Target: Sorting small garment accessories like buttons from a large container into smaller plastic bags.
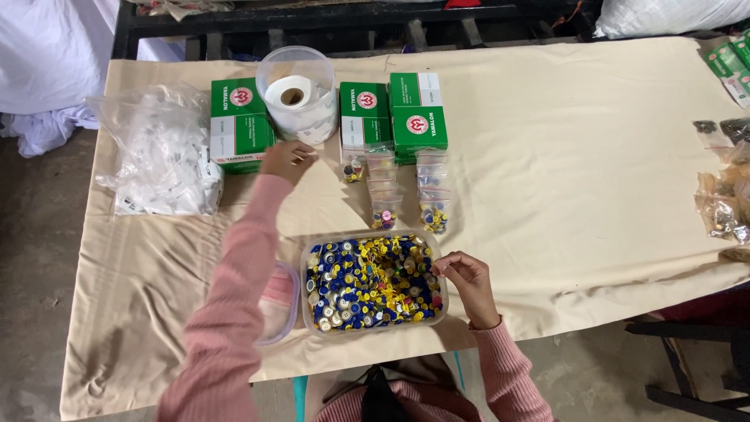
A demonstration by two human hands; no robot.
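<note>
centrally, near table's (547, 156) front edge: tray (375, 330) of caps; right hand (462, 275) pinching at its rim; left hand (287, 159), fingers curled, beside tub (298, 94) toward the far edge.

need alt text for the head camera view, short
A person in pink ribbed sleeves reaches the left hand to a clear tub holding a paper roll, while the right hand pinches at the rim of a clear tray of blue and yellow buttons. Green boxes and small filled bags sit on the beige cloth-covered table.
</note>
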